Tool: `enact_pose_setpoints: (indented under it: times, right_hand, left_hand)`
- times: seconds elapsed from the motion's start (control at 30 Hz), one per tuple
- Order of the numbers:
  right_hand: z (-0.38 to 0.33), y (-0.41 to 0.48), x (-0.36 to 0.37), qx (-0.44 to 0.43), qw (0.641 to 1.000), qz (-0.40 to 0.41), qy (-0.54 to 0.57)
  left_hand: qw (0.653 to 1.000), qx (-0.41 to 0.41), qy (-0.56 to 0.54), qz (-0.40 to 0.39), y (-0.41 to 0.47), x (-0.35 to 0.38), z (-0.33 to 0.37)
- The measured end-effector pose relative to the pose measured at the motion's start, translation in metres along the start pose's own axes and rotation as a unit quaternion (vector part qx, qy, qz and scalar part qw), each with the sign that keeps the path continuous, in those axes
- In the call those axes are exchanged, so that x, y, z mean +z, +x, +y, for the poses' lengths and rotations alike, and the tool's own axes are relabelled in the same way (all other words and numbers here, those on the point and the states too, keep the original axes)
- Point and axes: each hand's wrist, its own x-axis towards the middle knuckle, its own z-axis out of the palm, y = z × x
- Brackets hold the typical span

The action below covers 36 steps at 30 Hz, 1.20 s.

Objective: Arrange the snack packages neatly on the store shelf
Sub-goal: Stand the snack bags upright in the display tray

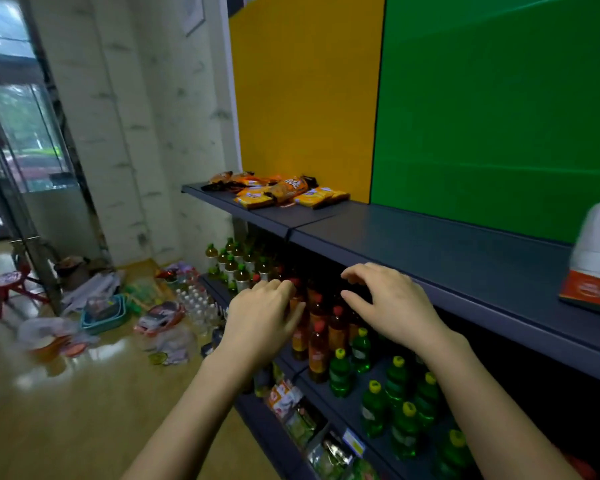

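Note:
A loose heap of orange and yellow snack packages (pixel 278 192) lies at the far left end of the top grey shelf (pixel 447 244), against the yellow back panel. My left hand (pixel 262 317) and my right hand (pixel 387 301) hover side by side in front of the shelf's front edge, well short of the packages. Both have relaxed, slightly bent fingers and hold nothing.
A white and orange box (pixel 594 261) stands at the right end of the top shelf. Bottles with red caps (pixel 321 327) and green bottles (pixel 395 403) fill the shelf below; more snack bags (pixel 302 414) lie lower. Baskets and bags litter the floor (pixel 111 317) at left.

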Motion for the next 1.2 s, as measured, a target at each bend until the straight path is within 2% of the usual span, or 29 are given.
enact_pose_setpoints:
  times: [0.33, 0.67, 0.77, 0.9, 1.03, 1.2]
  right_hand:
    - [-0.022, 0.139, 0.07, 0.021, 1.0, -0.002, 0.023]
    - [-0.006, 0.318, 0.137, 0.074, 0.996, 0.024, 0.04]
    - [0.002, 0.362, 0.154, 0.11, 0.992, 0.044, 0.052]
    - [0.01, 0.407, 0.176, 0.136, 0.989, 0.031, 0.053]
    - [0.017, 0.444, 0.193, 0.161, 0.986, 0.036, 0.034]
    - [0.022, 0.485, 0.209, 0.236, 0.972, 0.005, -0.019]
  left_hand:
    - [0.999, -0.029, -0.032, 0.016, 0.069, 0.066, -0.114]
    - [1.0, -0.018, -0.013, 0.003, 0.209, 0.142, -0.221]
    - [0.998, -0.04, -0.045, 0.006, 0.242, 0.163, -0.252]
    - [0.995, -0.061, -0.076, -0.006, 0.279, 0.193, -0.282]
    - [0.992, -0.052, -0.112, 0.007, 0.316, 0.217, -0.309]
    - [0.985, -0.013, -0.173, 0.008, 0.372, 0.248, -0.349]
